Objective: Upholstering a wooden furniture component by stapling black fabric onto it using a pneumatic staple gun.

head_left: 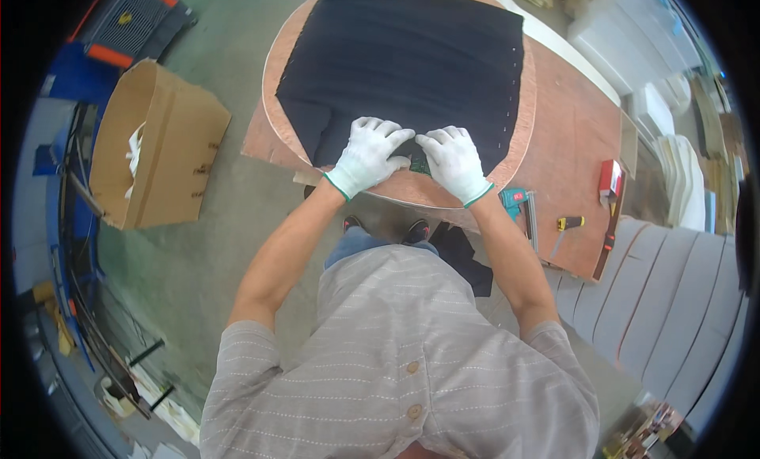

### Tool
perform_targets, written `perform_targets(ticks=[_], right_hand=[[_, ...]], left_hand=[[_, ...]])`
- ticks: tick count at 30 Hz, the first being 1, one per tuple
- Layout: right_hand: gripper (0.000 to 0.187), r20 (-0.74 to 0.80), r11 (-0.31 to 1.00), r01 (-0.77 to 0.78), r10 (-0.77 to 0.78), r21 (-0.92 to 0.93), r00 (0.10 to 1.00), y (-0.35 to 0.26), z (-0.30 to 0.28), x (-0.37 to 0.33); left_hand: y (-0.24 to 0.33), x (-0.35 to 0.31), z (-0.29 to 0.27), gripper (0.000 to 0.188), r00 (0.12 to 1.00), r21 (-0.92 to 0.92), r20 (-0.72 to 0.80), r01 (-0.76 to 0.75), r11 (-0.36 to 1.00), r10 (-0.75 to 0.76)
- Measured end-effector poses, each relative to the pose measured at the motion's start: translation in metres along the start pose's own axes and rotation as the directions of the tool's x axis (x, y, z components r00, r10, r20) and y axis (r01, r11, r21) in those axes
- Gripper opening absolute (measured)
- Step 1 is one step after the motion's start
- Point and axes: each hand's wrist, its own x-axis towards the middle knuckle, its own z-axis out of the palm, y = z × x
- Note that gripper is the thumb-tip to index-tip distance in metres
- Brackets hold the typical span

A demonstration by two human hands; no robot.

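Black fabric (412, 59) lies over a round-edged board (273, 79) with a pale wooden rim showing around it. Small staple-like marks run along the fabric's right side. At its near edge both my hands, in white gloves with green cuffs, sit close together. My left hand (369, 154) has its fingers curled on the fabric edge, thumb toward the middle. My right hand (457, 160) pinches the same edge just to the right. Between them shows a small green printed patch (420, 166). The fingertips are partly hidden against the dark cloth.
On the wooden table (571, 154) at right lie a teal staple gun (514, 201), a yellow-and-black screwdriver (568, 223) and a red-and-white box (609, 180). A cardboard box (178, 154) stands on the floor at left. Stacked grey padded panels (657, 293) fill the lower right. Dark cloth (461, 261) lies below the table.
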Motion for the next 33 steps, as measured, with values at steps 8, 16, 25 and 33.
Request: perform_targets(ticks=[8, 16, 25, 33], right_hand=[[0.032, 0.039, 0.995, -0.052, 0.048, 0.084, 0.998, 0.005, -0.012, 0.007], [0.021, -0.036, 0.996, -0.067, 0.065, -0.059, 0.997, -0.004, -0.007, -0.011], [0.024, 0.020, 0.970, -0.177, 0.176, 0.167, 0.984, 0.001, -0.024, -0.036], [0.031, 0.070, 0.946, -0.325, 0.324, 0.002, 0.943, 0.068, -0.101, -0.078]], left_hand=[[-0.015, 0.007, -0.003, 0.022, 0.997, 0.074, -0.045, -0.061, 0.995, 0.064], [-0.023, 0.002, -0.007, 0.019, 0.990, 0.081, 0.048, -0.140, 0.987, 0.136], [0.009, 0.002, 0.035, 0.024, 0.987, 0.034, 0.125, -0.103, 0.994, 0.098], [0.053, 0.035, 0.041, 0.039, 0.994, 0.015, 0.098, -0.042, 0.999, 0.040]])
